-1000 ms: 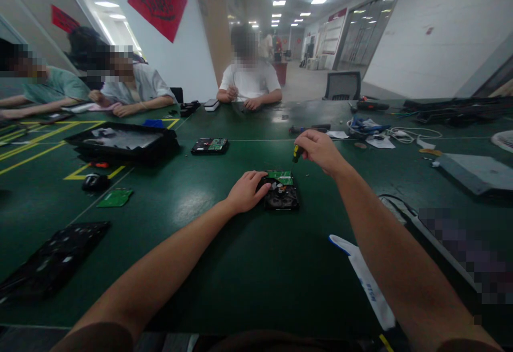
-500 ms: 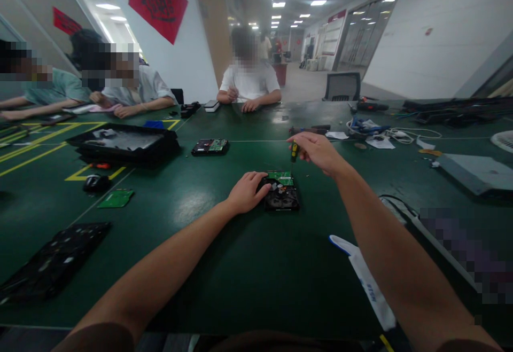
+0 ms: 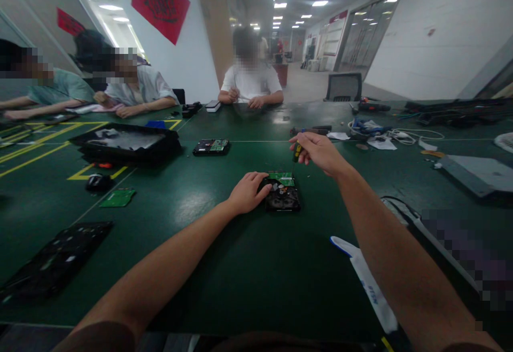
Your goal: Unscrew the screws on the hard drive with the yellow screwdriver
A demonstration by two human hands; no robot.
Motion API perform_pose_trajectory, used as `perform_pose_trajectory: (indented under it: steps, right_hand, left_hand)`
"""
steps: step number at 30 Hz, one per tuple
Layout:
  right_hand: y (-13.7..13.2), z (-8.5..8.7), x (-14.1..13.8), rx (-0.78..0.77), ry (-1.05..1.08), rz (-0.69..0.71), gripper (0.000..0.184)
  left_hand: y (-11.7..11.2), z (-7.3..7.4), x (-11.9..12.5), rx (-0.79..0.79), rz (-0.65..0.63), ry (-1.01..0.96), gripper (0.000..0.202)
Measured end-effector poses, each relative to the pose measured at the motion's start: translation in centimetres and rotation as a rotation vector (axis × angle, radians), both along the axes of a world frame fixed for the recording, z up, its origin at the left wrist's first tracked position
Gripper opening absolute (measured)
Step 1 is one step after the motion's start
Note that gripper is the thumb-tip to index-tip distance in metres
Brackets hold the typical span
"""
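In the middle of the green table lies a hard drive (image 3: 282, 201), its green circuit board (image 3: 284, 179) showing on the far part. My left hand (image 3: 249, 193) grips the drive's left side, with the thumb over its top. A yellow and black screwdriver (image 3: 297, 153) is pinched between the fingers of my right hand (image 3: 318, 151). It stands nearly upright above the drive's far right corner. The thin shaft points down there, and I cannot tell whether its tip touches a screw.
Another hard drive (image 3: 211, 147) lies farther left, near a black tray (image 3: 128, 143). A loose green circuit board (image 3: 117, 197), a mouse (image 3: 98, 182) and a black panel (image 3: 56, 258) are at left. Cables (image 3: 404, 134) and a grey box (image 3: 476, 173) are at right. Co-workers sit across the table.
The whole view has shifted slightly. The screwdriver's handle is tilted a little more to the right in my right hand. My left hand keeps its place on the hard drive.
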State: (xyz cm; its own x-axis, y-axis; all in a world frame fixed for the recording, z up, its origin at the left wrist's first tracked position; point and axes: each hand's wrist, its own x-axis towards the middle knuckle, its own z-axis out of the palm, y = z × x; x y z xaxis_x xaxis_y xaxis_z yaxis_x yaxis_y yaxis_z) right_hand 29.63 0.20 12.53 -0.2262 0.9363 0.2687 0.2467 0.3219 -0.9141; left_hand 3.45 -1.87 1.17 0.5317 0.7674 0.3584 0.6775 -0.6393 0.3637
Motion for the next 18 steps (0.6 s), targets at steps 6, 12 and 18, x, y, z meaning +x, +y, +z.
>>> perform_pose_trajectory:
  steps: [6, 12, 18]
  right_hand:
    - [-0.18, 0.38, 0.15, 0.072, -0.062, -0.072, 0.027]
    - [-0.36, 0.69, 0.01, 0.01, -0.049, -0.161, 0.015]
    - [0.16, 0.06, 0.36, -0.053, 0.006, -0.016, 0.026]
  left_hand:
    - [0.02, -0.11, 0.0, 0.008, 0.008, -0.004, 0.048]
    - [0.1, -0.15, -0.03, 0.005, 0.005, -0.007, 0.049]
    - [-0.01, 0.04, -0.01, 0.006, 0.004, -0.002, 0.049]
